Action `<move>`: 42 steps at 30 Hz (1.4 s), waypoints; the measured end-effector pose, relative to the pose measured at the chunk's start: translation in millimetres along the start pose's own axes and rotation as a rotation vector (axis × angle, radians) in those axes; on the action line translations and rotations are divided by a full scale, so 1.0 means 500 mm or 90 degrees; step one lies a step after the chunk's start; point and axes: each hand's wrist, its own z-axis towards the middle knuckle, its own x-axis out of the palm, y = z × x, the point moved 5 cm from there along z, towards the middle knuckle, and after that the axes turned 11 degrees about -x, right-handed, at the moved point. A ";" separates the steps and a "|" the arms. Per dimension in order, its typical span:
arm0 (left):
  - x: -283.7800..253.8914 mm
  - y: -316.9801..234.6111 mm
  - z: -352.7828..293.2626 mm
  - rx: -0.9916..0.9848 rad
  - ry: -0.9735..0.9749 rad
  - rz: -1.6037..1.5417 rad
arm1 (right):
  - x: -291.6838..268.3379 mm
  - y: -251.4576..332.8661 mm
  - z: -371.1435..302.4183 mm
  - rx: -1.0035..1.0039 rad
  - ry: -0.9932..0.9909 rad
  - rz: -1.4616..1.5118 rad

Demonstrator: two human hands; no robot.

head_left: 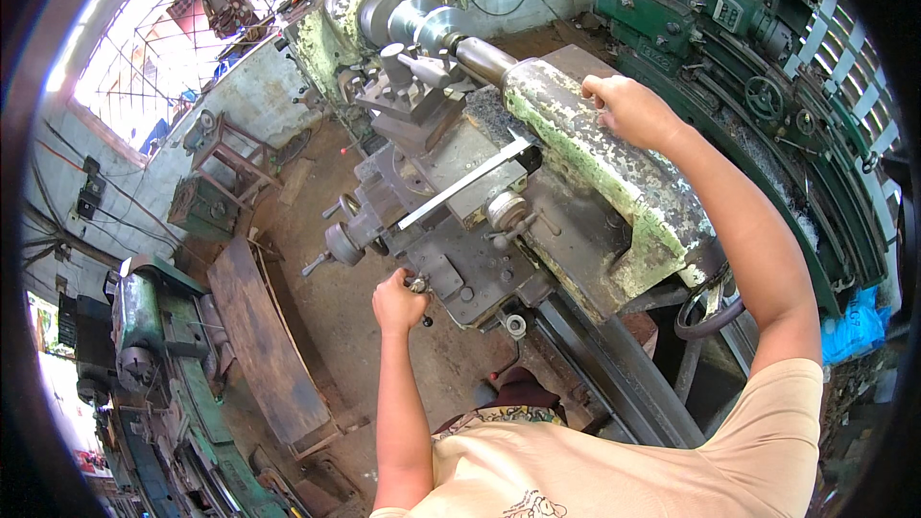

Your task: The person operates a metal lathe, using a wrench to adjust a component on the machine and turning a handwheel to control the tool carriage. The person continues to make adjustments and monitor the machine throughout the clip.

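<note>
In front of me stands a large lathe with worn pale green paint. My left hand [400,303] is closed around a small metal lever handle [417,284] at the carriage's near left edge. My right hand [633,110] rests with curled fingers on top of the tailstock [585,134]; whether anything lies inside the fingers is hidden. A shiny round metal workpiece [422,21] sits between the chuck and the tailstock quill [484,59]. Beside it is the tool post [408,77]. Diagonally across the carriage lies a long, pale flat strip [465,182].
A tailstock handwheel [708,315] is below my right arm. Green machines stand at the right [729,48] and left [144,326]. A wooden board [264,345] leans low on the left, near a small stool [230,158]. A blue plastic bag [856,326] lies at far right.
</note>
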 end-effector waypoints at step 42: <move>0.000 -0.001 0.000 0.001 -0.002 -0.002 | 0.014 -0.024 0.002 0.007 -0.001 0.032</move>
